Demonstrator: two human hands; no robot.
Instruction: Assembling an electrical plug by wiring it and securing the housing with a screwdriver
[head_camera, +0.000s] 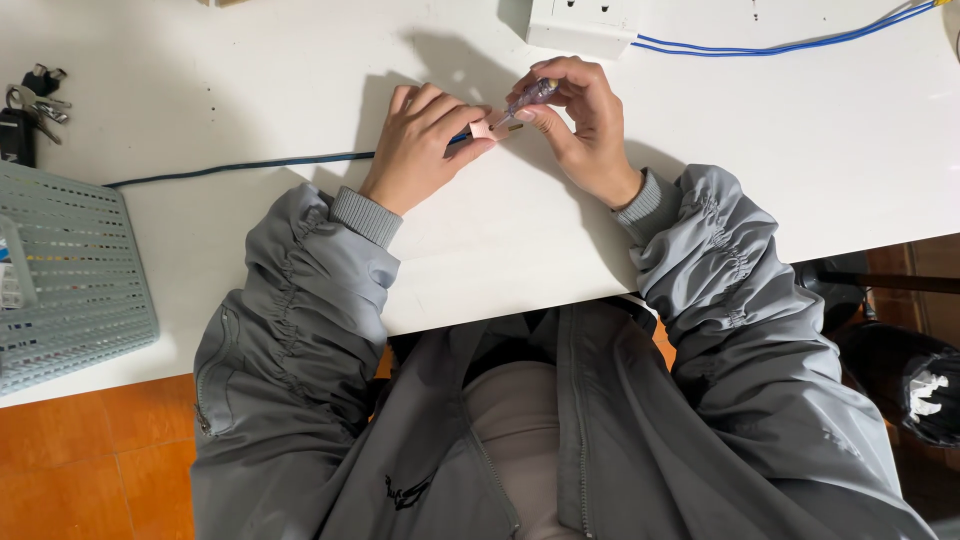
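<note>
My left hand (420, 140) rests on the white table (500, 240) and pinches a small pinkish plug-like part (482, 129) at the end of a dark blue cable (240, 166). My right hand (580, 125) holds a small screwdriver (530, 100) with a clear purple handle, its tip against the pinkish part. Both hands sit close together near the table's far middle. Grey jacket sleeves cover both arms.
A white socket box (582, 22) stands just beyond the hands, with thin blue wires (780, 45) running right. A grey perforated basket (70, 270) sits at the left edge. Keys (35, 100) lie at far left. A dark stool or bin (900, 370) is lower right on the orange floor.
</note>
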